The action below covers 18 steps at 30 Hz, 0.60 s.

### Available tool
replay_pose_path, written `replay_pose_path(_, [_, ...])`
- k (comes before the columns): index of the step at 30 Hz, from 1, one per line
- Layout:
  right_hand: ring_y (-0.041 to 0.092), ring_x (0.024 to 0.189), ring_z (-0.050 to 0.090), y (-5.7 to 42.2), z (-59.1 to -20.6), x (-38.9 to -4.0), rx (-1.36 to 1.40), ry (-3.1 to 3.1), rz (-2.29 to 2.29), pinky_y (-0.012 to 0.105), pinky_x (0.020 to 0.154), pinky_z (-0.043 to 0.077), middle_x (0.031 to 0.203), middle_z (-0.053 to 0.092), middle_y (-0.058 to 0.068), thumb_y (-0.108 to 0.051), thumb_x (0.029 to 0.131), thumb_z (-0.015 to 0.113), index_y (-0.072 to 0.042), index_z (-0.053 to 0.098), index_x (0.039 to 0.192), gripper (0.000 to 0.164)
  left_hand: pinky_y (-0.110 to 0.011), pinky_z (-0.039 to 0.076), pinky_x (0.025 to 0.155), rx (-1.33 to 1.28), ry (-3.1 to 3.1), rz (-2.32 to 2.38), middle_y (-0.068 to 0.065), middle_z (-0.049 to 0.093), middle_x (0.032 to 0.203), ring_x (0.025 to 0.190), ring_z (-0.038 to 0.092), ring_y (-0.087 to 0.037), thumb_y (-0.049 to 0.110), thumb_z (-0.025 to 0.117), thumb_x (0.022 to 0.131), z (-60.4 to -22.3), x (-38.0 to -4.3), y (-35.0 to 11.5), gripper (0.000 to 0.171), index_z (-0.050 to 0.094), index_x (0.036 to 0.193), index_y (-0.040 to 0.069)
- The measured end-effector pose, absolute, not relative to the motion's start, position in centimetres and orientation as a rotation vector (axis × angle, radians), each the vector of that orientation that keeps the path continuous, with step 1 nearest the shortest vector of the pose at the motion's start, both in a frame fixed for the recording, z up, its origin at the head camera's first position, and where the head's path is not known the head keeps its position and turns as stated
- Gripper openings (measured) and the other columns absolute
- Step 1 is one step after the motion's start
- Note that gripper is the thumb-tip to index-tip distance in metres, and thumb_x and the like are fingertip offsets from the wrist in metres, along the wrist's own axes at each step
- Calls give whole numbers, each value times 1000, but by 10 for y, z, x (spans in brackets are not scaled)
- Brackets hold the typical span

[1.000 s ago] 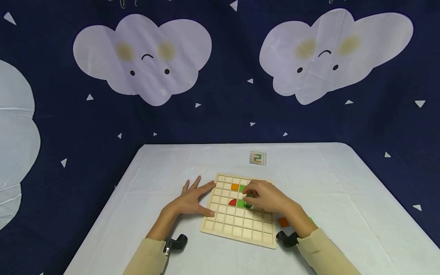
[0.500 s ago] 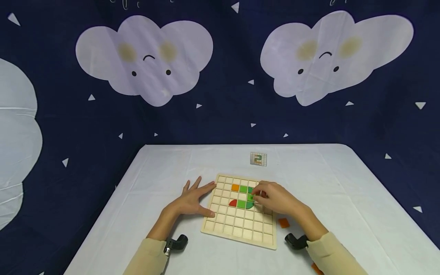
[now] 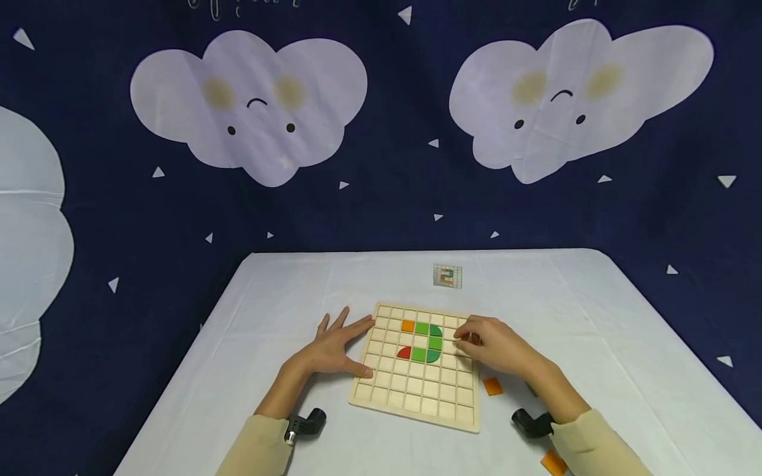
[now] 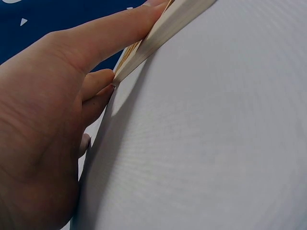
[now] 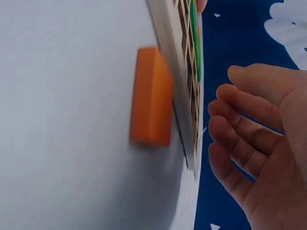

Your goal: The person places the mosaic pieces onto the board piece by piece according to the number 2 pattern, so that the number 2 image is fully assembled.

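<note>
A wooden grid board (image 3: pixel 417 402) lies on the table. My left hand (image 3: pixel 329 349) has its fingers spread, with the thumb and index fingertip at the board's left edge; the left wrist view shows the thumb (image 4: pixel 115 38) against the rim. Over the board's right part hovers my right hand (image 3: pixel 497 345), fingers loosely bent and holding nothing. Set in the grid are an orange square (image 3: pixel 407 326), several green squares (image 3: pixel 435 344), two dark green quarter-rounds (image 3: pixel 432 356) and a red quarter-round (image 3: pixel 404 353). They form a curve bulging to the right.
An orange block (image 5: pixel 151 98) lies just right of the board, and another orange piece (image 3: pixel 553 463) is by the right sleeve. A small dark piece (image 3: pixel 532 390) is partly hidden by the right forearm. Behind the board sits a card (image 3: pixel 448 276) with a coloured 2.
My right hand has let go of a green square, now in the grid between the dark green quarter-rounds, and has moved right. The left hand stays in place.
</note>
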State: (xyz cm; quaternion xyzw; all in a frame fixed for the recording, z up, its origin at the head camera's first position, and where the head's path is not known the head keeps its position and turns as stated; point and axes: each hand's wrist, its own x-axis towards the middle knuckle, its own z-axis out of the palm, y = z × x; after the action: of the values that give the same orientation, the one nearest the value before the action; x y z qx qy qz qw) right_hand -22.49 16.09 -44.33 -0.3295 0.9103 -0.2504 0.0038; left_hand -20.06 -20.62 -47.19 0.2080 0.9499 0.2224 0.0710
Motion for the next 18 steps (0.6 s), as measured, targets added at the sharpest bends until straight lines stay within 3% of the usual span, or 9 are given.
replay_pose_path(18, [3, 66, 48, 186, -449, -216, -923, 2938, -735, 23, 57, 43, 80, 54, -17, -26, 88, 71, -16, 73, 99, 15, -55, -11, 110, 603, 2852, 700, 12, 28, 154, 145, -1, -29, 73, 74, 59, -471, -196, -205, 110, 35, 150, 28])
